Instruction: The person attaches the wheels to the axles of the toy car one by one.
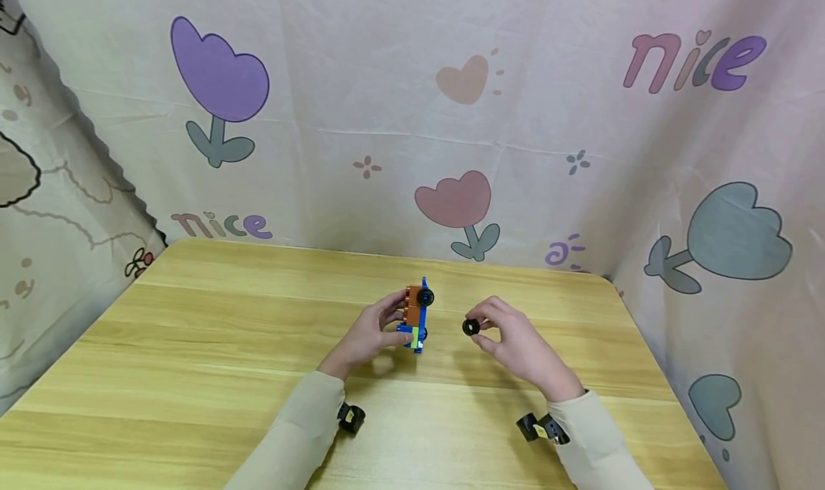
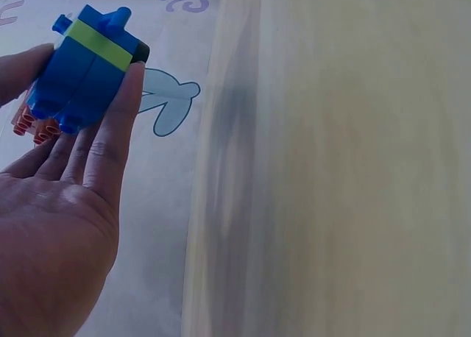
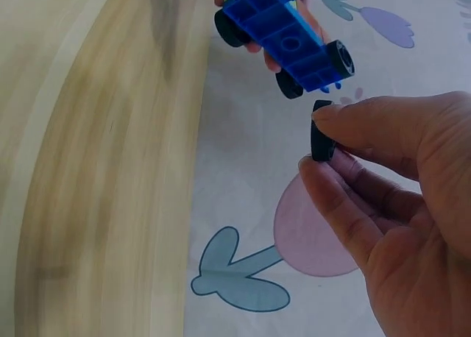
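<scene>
My left hand (image 1: 370,336) grips a toy car (image 1: 414,316) built of orange, blue and yellow-green blocks, thumb on one side and fingers on the other. Tipped on end above the table, the car turns its blue underside (image 3: 283,39) toward the right wrist camera, where three black wheels show on it. Between thumb and fingertips my right hand (image 1: 515,339) pinches a loose black wheel (image 1: 471,327), a short way to the right of the car. Seen edge-on in the right wrist view, that wheel (image 3: 321,131) is apart from the car.
Both hands are over a light wooden table (image 1: 213,354). A pale curtain (image 1: 348,60) with printed flowers stands behind and beside it. Small black devices (image 1: 351,418) are strapped at both wrists, below the beige sleeves (image 1: 290,433).
</scene>
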Available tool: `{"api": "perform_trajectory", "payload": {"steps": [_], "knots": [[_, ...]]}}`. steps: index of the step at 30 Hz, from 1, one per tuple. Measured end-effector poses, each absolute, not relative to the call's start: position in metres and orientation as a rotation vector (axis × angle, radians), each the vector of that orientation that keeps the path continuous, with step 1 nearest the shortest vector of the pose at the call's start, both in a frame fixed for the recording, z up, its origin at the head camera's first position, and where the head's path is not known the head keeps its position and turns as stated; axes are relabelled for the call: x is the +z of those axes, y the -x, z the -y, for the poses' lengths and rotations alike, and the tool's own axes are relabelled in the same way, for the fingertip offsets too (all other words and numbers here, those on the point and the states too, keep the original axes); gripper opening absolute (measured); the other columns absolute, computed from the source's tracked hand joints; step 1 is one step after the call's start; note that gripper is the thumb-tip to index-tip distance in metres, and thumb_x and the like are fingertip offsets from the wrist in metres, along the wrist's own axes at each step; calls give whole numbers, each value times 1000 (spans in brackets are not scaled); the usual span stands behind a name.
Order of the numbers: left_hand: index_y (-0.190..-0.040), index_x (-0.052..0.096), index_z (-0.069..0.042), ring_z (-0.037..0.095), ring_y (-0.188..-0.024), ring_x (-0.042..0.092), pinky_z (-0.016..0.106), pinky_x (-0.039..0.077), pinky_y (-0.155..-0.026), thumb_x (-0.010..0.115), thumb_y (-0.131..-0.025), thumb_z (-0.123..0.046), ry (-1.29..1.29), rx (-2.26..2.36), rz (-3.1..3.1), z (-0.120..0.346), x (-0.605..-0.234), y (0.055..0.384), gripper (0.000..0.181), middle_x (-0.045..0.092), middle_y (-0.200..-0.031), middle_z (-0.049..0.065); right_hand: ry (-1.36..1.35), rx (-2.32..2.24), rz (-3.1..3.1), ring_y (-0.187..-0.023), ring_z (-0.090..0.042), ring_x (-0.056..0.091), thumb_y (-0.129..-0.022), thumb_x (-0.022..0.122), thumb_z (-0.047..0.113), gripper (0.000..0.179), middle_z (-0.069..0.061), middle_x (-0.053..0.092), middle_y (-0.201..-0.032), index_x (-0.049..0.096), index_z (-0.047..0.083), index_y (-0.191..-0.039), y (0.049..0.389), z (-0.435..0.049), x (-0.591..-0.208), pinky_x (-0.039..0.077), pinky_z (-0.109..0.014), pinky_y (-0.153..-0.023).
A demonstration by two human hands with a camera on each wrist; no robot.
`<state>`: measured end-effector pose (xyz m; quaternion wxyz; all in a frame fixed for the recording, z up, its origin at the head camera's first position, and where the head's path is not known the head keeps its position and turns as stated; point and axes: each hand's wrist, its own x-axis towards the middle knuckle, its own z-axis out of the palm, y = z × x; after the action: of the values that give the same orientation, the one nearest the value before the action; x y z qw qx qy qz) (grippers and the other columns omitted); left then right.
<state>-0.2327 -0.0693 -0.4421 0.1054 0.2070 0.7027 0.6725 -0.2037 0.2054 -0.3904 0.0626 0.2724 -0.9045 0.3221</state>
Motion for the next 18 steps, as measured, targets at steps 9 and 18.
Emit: {"api": "perform_trajectory", "payload": {"steps": [9, 18], "knots": [[-153, 27, 0, 35, -127, 46, 49, 34, -107, 71, -85, 3, -597, 1981, -2059, 69, -443, 232, 80, 41, -148, 17, -878, 945, 2706, -96, -15, 64, -83, 76, -2, 29, 4, 60, -108, 67, 8, -109, 197, -198, -388, 53, -32, -85], [-153, 27, -1, 33, -128, 46, 49, 34, -108, 71, -84, 2, -617, 1985, -2040, 69, -441, 232, 82, 42, -148, 17, -964, 927, 2650, -95, -14, 64, -83, 76, -3, 30, 5, 59, -108, 67, 8, -109, 192, -191, -386, 53, -29, -84]]}}
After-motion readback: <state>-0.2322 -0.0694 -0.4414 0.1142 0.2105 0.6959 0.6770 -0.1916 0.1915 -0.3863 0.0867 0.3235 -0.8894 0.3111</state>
